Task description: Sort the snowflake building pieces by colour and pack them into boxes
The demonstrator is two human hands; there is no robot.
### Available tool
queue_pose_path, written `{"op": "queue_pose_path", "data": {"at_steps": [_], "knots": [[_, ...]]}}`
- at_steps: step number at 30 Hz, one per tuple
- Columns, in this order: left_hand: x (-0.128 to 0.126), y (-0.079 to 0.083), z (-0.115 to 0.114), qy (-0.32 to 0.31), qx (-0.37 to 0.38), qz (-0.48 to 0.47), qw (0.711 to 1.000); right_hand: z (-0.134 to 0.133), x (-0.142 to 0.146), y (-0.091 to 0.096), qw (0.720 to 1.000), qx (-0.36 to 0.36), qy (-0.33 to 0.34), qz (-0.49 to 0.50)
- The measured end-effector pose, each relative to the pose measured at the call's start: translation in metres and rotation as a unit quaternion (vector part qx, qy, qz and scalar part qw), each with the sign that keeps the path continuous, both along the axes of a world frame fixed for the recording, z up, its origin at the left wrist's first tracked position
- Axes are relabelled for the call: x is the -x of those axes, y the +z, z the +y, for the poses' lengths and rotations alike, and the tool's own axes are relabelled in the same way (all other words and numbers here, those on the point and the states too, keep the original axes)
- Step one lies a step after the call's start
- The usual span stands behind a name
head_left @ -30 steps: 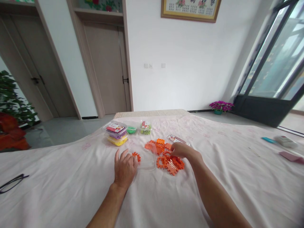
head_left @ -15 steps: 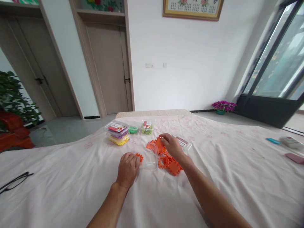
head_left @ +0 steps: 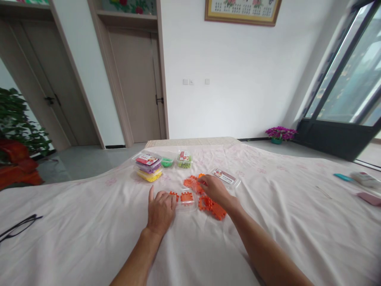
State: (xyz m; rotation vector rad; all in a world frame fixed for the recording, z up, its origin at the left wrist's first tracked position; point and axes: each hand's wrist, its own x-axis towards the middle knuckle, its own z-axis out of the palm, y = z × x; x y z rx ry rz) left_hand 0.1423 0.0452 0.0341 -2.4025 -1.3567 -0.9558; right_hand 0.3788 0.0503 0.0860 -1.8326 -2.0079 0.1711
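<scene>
My left hand rests at the left end of a clear plastic box, its fingers curled on the rim and the little finger raised. In the box lie an orange notched puzzle piece and another orange piece partly hidden by my fingertips. My right hand reaches over a loose pile of orange puzzle pieces, fingers bent together on a piece at the pile's far side. Its fingertips are partly hidden. Behind that hand lies a clear labelled lid.
At the back left stand stacked boxes of purple and yellow pieces, a box of green pieces and a labelled light-green box. Black glasses lie at far left. A blue item and a pink item lie far right.
An orange piece that was at my right hand now lies in the clear box. My right hand has drawn back to the pile. The left hand stays, its little finger now lifted.
</scene>
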Motion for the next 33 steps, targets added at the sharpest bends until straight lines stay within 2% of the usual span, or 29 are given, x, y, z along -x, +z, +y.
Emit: {"op": "queue_pose_path", "data": {"at_steps": [3,6,10,14,18,22,26,28,33], "knots": [[-0.001,-0.002,0.000,0.004,0.001,-0.004,1.000,-0.003,-0.010,0.007,0.996,0.071,-0.031,-0.048],[-0.002,-0.004,0.000,0.008,0.008,-0.003,1.000,-0.006,-0.016,0.009,0.989,0.126,-0.026,-0.078],[-0.003,-0.004,0.000,0.012,0.013,-0.010,1.000,-0.007,-0.013,0.002,0.981,0.149,0.000,-0.120],[-0.001,-0.006,0.002,0.006,0.020,-0.013,1.000,-0.005,-0.010,-0.006,0.986,0.122,-0.004,-0.111],[0.000,-0.011,0.008,-0.006,0.013,0.001,1.000,-0.003,-0.016,-0.003,0.993,0.091,-0.034,-0.066],[0.001,-0.015,0.013,-0.020,0.009,0.000,1.000,0.001,-0.024,0.006,0.997,-0.010,-0.080,-0.010],[0.001,-0.015,0.013,-0.055,0.022,-0.004,0.998,0.003,-0.019,0.011,0.988,-0.115,-0.089,0.059],[0.001,-0.013,0.012,-0.079,0.022,0.003,0.997,0.002,-0.011,0.011,0.986,-0.126,-0.080,0.079],[-0.003,-0.009,0.007,-0.117,0.020,0.022,0.993,-0.005,0.011,0.009,0.994,-0.084,-0.031,0.055]]}}
